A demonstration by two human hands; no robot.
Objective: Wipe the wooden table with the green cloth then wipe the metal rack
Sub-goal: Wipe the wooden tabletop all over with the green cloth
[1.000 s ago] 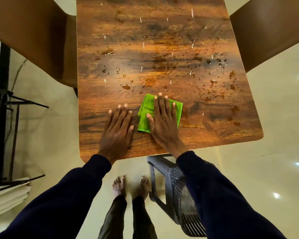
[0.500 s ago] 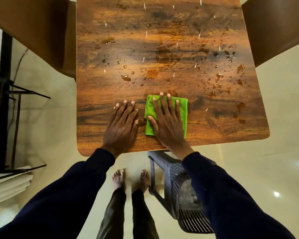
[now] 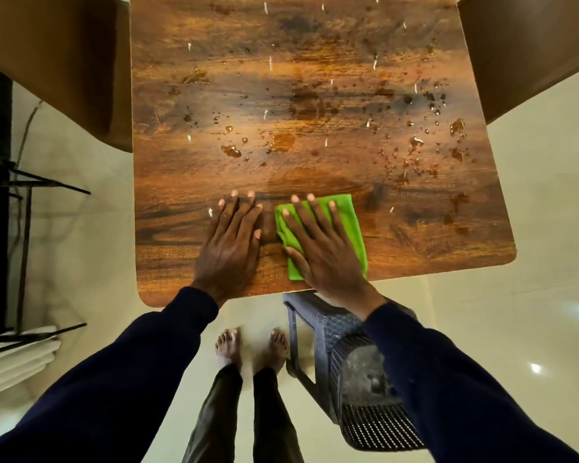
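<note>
By the near edge of the table [image 3: 315,61], a cloth [image 3: 351,222] lies under the right hand [image 3: 325,252]. The left hand [image 3: 229,245] rests flat just left of it. Liquid drops [image 3: 231,151] lie behind both. A metal rack [image 3: 0,182] stands left of the table.

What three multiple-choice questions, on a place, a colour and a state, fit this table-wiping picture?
1. Where on the brown wooden table is the folded green cloth? A. near edge B. far left corner C. far right corner
2. What colour are the person's long sleeves? A. red B. dark navy C. white
3. How does the right hand meet the cloth? A. flat, fingers straight B. crumpling it C. hovering clear
Answers: 1 A, it lies by the person's edge; 2 B, both arms show navy; 3 A, straight fingers spread over it.
</note>
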